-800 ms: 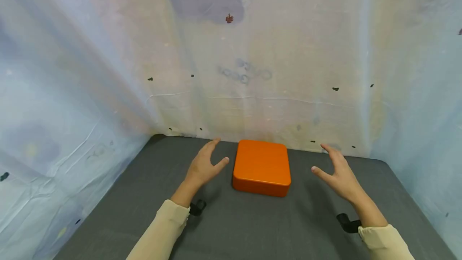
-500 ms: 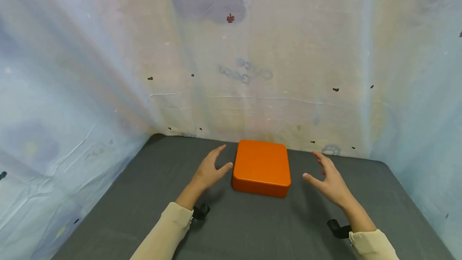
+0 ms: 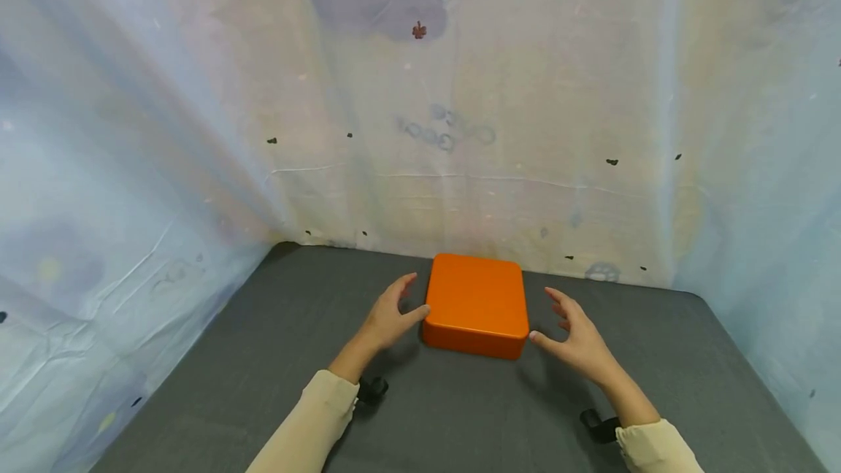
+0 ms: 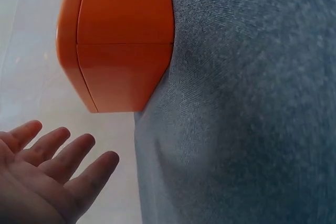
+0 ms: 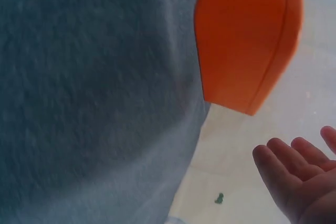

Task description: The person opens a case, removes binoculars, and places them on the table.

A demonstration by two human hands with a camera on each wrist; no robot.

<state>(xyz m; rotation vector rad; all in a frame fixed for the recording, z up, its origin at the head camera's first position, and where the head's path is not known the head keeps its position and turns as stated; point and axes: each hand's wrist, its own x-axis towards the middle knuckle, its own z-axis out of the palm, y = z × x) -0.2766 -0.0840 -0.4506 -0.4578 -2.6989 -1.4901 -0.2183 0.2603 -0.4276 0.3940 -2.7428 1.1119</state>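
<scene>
An orange box (image 3: 478, 298) with rounded corners and a flat top lies on the dark grey surface, close to its far edge. To its left is my left hand (image 3: 386, 320), fingers spread and thumb tip near the box's front left corner. My right hand (image 3: 581, 341) hovers on the other side, its thumb close to the front right corner. In the left wrist view a gap shows between the loosely extended fingers (image 4: 79, 156) and the orange side (image 4: 123, 69). The right wrist view likewise has the fingers (image 5: 286, 166) apart from the box (image 5: 239, 40).
A pale patterned curtain (image 3: 499, 93) hangs right behind the grey surface (image 3: 460, 414), and more curtain (image 3: 98, 254) borders the left side. Black wrist camera mounts (image 3: 373, 390) stick out below both wrists.
Both hands have moved inward toward the box, the right one farther leftward than the left one moved rightward. The box has stayed in place.
</scene>
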